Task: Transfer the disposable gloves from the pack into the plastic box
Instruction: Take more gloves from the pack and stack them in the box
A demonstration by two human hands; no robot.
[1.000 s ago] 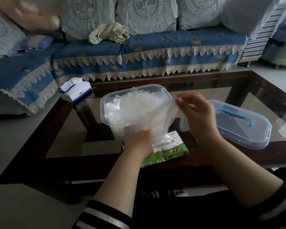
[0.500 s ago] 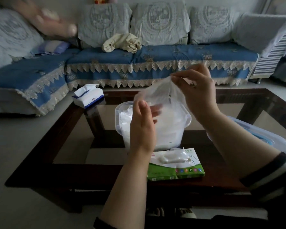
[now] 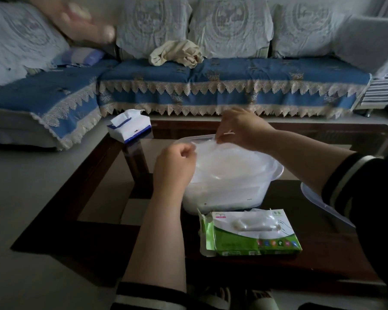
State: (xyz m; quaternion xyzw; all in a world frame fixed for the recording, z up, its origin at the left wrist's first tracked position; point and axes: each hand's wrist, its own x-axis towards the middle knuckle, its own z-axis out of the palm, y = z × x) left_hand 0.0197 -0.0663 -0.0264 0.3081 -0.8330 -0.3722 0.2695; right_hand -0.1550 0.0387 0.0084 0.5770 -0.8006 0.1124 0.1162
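A clear plastic box [image 3: 271,175] stands on the glass coffee table, filled with thin transparent gloves. One disposable glove [image 3: 219,157] is spread flat over the top of the pile. My left hand [image 3: 174,166] pinches its near-left edge and my right hand [image 3: 240,128] pinches its far edge above the box's back rim. The green and white glove pack [image 3: 251,233] lies in front of the box, torn open at its left end, with a glove sticking out of its top slot.
The box's clear lid [image 3: 322,204] lies to the right, mostly behind my right arm. A white and blue tissue pack [image 3: 130,126] sits at the table's far left corner. A blue sofa [image 3: 211,77] stands beyond the table, with a blurred limb of another person at upper left.
Both hands have lowered the glove from an upright, lifted position down onto the pile in the box. The camera view has come closer to the table.
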